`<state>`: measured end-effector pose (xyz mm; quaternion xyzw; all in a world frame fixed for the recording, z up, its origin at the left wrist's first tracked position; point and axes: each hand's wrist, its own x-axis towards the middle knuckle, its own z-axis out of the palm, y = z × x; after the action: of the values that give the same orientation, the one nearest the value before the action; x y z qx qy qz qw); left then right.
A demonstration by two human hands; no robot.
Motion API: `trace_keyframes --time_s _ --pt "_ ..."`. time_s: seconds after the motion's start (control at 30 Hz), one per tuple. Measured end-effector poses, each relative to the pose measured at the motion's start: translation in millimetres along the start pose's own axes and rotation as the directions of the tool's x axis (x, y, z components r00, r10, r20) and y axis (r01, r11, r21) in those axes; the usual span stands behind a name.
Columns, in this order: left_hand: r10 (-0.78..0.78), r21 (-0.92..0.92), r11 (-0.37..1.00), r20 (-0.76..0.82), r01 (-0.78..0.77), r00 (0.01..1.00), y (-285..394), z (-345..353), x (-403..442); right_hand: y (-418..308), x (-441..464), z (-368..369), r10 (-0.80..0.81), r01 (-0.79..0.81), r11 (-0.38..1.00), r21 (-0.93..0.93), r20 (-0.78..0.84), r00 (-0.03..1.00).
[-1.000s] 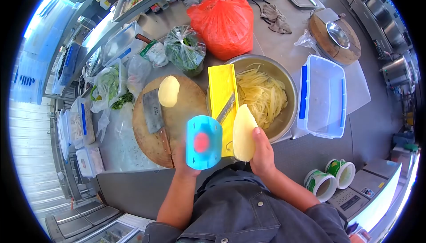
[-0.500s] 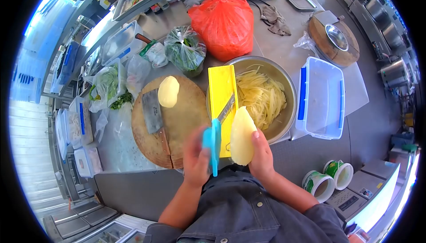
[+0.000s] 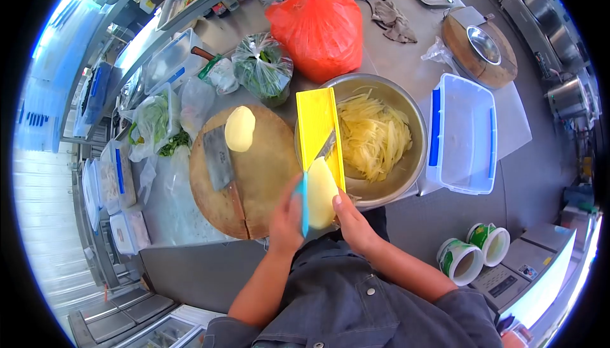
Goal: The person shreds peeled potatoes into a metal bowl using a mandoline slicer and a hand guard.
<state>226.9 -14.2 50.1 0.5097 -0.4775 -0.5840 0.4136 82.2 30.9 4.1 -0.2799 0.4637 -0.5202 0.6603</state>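
A turquoise flat plastic piece (image 3: 305, 205), seen nearly edge-on, is in my left hand (image 3: 286, 221), whose fingers wrap its left side. My right hand (image 3: 356, 224) grips a large peeled potato (image 3: 322, 189), thumb on its lower right side. The potato overlaps the lower part of a yellow slicer board (image 3: 316, 116) and sits beside the turquoise piece; whether they touch I cannot tell. A slanted metal blade shows on the board above the potato. The board leans over the left rim of a steel bowl (image 3: 419, 125) holding pale potato shreds (image 3: 375, 135).
Left of the bowl, a round chopping board (image 3: 267, 176) bears a cleaver (image 3: 219, 157) and another peeled potato (image 3: 240, 129). A red plastic bag (image 3: 318, 33) and bagged greens (image 3: 262, 71) stand behind. To the right is a clear plastic box (image 3: 467, 135).
My right hand has moved the potato left and slightly up, over the yellow board and close to the turquoise piece. The turquoise piece now appears narrower and slightly higher.
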Motion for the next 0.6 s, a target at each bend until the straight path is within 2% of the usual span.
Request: trace_keyframes --time_s 0.07,0.13,0.2,0.23,0.27,0.3,0.37,0.4,0.47,0.6 --pt "0.013 -0.033 0.999 0.005 -0.013 1.0 -16.3 -11.2 9.5 4.5 -4.8 -10.5 0.072 -0.071 0.997 0.014 -0.007 0.997" --pt "-0.023 0.088 0.996 -0.03 0.026 0.999 -14.0 -14.4 16.4 10.8 -16.8 -25.9 0.053 -0.053 0.999 -0.003 -0.056 0.997" --pt "-0.044 0.141 0.989 -0.029 0.048 0.999 -9.1 -16.7 18.1 43.3 -28.7 -45.2 0.131 -0.187 0.97 -0.158 -0.311 0.941" --pt "0.108 0.395 0.913 0.0 -0.099 0.994 -10.0 -17.4 21.5 53.5 -30.5 -48.8 0.169 -0.242 0.959 -0.147 -0.389 0.906" --pt "0.247 0.614 0.753 0.067 -0.235 0.967 -11.1 -17.2 24.2 63.6 -30.8 -51.7 0.172 -0.244 0.959 -0.143 -0.391 0.904" --pt "0.241 0.617 0.752 0.071 -0.232 0.968 -12.8 -14.9 24.7 67.3 -30.6 -48.9 0.239 -0.301 0.945 -0.13 -0.355 0.904" --pt "0.291 0.764 0.572 0.15 -0.298 0.945 -17.0 -7.0 23.4 76.4 -24.6 -44.9 0.332 -0.352 0.935 -0.037 -0.253 0.908" --pt "0.284 0.767 0.567 0.16 -0.3 0.945 -20.3 -3.1 23.0 79.9 -17.1 -43.9 0.336 -0.353 0.935 -0.024 -0.257 0.906" --pt "0.303 0.855 0.425 0.174 -0.297 0.937 -28.1 4.4 20.4 86.1 -5.5 -41.6 0.393 -0.368 0.899 0.235 -0.069 0.917" --pt "0.315 0.897 0.309 0.215 -0.315 0.924 -29.4 12.8 18.3 90.9 1.8 -32.9 0.395 -0.358 0.888 0.288 -0.08 0.915"
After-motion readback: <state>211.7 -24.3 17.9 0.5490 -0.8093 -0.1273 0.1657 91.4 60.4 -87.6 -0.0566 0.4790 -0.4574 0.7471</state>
